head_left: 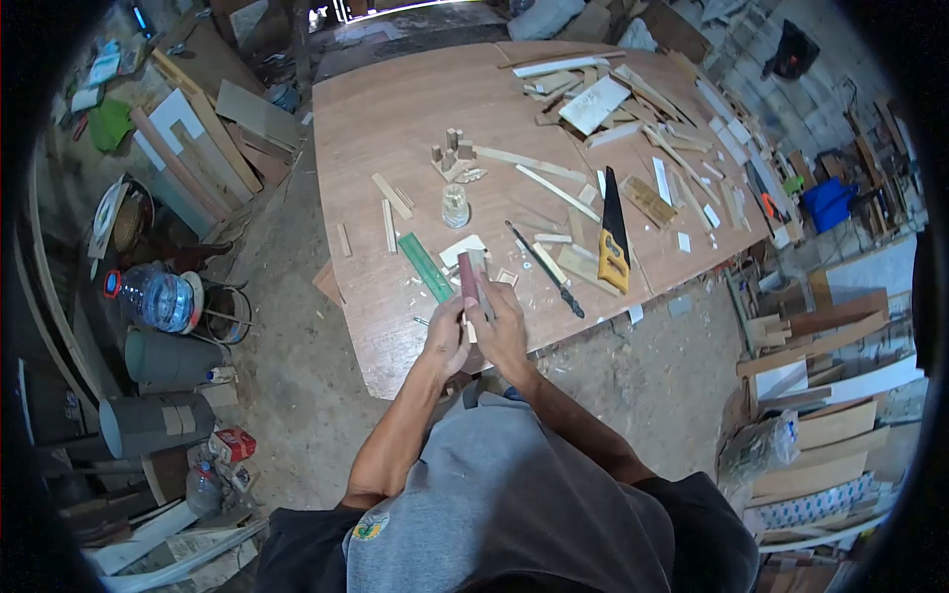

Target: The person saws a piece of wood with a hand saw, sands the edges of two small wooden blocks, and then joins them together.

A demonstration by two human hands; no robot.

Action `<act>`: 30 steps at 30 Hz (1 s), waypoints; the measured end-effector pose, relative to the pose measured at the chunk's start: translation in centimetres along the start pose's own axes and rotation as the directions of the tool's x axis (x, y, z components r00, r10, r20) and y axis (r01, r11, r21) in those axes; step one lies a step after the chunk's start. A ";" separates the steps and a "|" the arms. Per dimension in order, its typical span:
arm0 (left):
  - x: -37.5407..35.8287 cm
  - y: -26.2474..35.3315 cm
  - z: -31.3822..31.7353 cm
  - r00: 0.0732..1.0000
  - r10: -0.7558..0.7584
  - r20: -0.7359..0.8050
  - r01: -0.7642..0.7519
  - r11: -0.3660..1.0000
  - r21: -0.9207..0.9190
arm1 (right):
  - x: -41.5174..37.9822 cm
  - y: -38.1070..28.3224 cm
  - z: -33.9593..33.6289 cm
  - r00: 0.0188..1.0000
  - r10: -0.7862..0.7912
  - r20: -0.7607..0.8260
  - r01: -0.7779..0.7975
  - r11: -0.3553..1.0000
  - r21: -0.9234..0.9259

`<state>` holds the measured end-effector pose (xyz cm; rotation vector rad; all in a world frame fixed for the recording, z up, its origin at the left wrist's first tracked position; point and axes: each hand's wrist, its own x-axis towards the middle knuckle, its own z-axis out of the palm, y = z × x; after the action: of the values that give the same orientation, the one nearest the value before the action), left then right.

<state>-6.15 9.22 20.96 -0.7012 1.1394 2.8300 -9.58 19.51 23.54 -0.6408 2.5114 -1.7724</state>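
Note:
Close to the near edge of the wooden table (381, 326), my left hand (448, 338) is closed round the lower end of a small wood piece. My right hand (501, 324) is closed on a reddish block (468, 280) that lies along the wood piece. The fingers hide much of both. Left of the hands lies a green strip (425, 267). Just beyond them is a pale flat piece (463, 249). A thin dark file (546, 269) and a handsaw with a yellow handle (614, 259) lie to the right.
A glass jar (456, 207) and small upright wood blocks (453, 150) stand farther back. Scrap wood (595, 104) is heaped at the table's far right. On the floor at left are a large water bottle (158, 299) and grey cylinders (158, 423). Boards (825, 435) are stacked at right.

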 end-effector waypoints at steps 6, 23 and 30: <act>-1.2 -1.1 -1.4 0.988 -0.124 0.092 0.153 0.864 -0.479 | -2.2 2.4 -0.4 0.926 -0.363 0.108 0.378 0.865 -0.331; -5.1 -5.4 -1.1 0.939 0.103 -0.327 -0.123 0.992 -0.040 | 14.4 27.0 -13.0 0.986 -0.014 0.165 0.152 0.469 -0.870; -3.6 -7.1 -2.4 0.863 0.151 -0.482 -0.081 0.983 0.164 | 6.5 22.3 -8.5 0.862 0.119 0.494 0.012 0.967 -0.253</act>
<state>-0.73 13.37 16.24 -1.4487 1.4636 2.6984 -24.71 31.27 7.97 -0.8963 2.3507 -1.0811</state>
